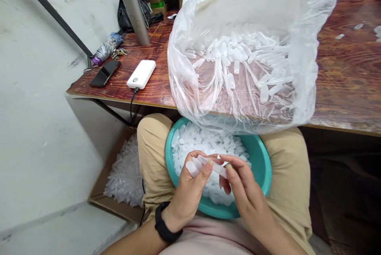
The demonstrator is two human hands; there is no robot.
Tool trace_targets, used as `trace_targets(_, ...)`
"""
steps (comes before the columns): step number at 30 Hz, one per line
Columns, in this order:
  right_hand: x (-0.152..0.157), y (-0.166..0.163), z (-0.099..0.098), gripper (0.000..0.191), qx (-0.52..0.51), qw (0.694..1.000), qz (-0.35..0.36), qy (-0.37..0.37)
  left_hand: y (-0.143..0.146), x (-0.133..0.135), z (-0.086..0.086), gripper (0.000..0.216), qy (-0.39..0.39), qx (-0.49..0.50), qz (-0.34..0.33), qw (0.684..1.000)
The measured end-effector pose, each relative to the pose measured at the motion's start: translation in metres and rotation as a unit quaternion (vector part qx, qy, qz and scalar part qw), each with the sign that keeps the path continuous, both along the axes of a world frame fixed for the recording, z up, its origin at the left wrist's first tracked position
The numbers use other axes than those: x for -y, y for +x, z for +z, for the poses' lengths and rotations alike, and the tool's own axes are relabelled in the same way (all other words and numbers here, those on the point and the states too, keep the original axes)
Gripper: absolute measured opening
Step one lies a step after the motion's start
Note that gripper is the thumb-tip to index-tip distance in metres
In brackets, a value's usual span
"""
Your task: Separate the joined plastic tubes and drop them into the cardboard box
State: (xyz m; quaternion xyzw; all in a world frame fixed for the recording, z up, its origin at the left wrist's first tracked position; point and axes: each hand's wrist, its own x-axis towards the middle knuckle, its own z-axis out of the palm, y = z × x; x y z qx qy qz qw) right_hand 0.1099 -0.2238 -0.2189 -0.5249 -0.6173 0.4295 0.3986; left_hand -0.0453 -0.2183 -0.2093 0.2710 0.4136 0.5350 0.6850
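My left hand point(192, 181), with a black band on its wrist, is closed around a few translucent white plastic tubes point(191, 168). One longer tube point(216, 167) slants out to the right between its thumb and fingers. My right hand point(245, 185) pinches the right end of that same tube. Both hands are above a teal basin point(264, 175), which sits between my legs. Small white plastic pieces point(196, 140) fill much of the basin; my hands hide some of them.
On the wooden table point(342, 88), a clear plastic bag point(184, 88) lies open with many similar pieces, its edge draping toward the basin. A steel bottle point(133, 12), white power bank point(141, 74) and phone point(105, 73) stand left. A cardboard box point(119, 207) of pieces is on the floor.
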Motion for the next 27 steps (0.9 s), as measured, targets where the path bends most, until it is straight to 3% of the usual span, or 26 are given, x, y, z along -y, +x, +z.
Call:
trace_targets(2,0.001,-0.002,-0.002,0.035,-0.011,0.999,0.010,-0.028,0.001,0.000,-0.001,0.026,-0.014,0.011,0.000,1.000)
trace_targets(6,0.003,-0.007,-0.002,0.033,0.035,0.998,0.013,0.049,0.004,0.002,-0.003,0.027,-0.025,0.002,0.024,0.999)
trace_targets(10,-0.010,-0.004,0.002,0.031,0.012,0.998,0.049,-0.022,-0.002,-0.012,-0.001,0.033,-0.013,0.008,0.009,1.000)
trace_targets(11,-0.017,0.002,0.002,0.034,0.043,0.997,0.065,-0.018,-0.008,-0.021,0.001,0.034,-0.008,-0.010,0.010,1.000)
trace_targets(13,-0.035,0.017,-0.002,0.039,0.179,0.979,0.090,0.046,-0.024,-0.045,0.005,0.031,0.029,-0.135,-0.002,0.990)
trace_targets(14,-0.044,0.026,-0.006,0.040,0.270,0.953,0.099,0.092,-0.033,-0.059,0.007,0.027,0.061,-0.240,-0.024,0.969)
trace_targets(15,-0.052,0.035,-0.011,0.039,0.353,0.919,0.118,0.132,-0.040,-0.074,0.008,0.024,0.095,-0.356,-0.057,0.928)
trace_targets(17,-0.065,0.049,-0.022,0.033,0.413,0.886,0.144,0.155,-0.050,-0.100,0.009,0.016,0.121,-0.474,-0.090,0.868)
trace_targets(22,-0.073,0.053,-0.043,0.034,0.419,0.874,0.188,0.160,-0.039,-0.142,0.006,0.012,0.115,-0.613,-0.136,0.769)
trace_targets(27,-0.079,0.053,-0.036,0.029,0.380,0.892,0.183,0.163,-0.025,-0.152,0.007,0.007,0.113,-0.676,-0.190,0.703)
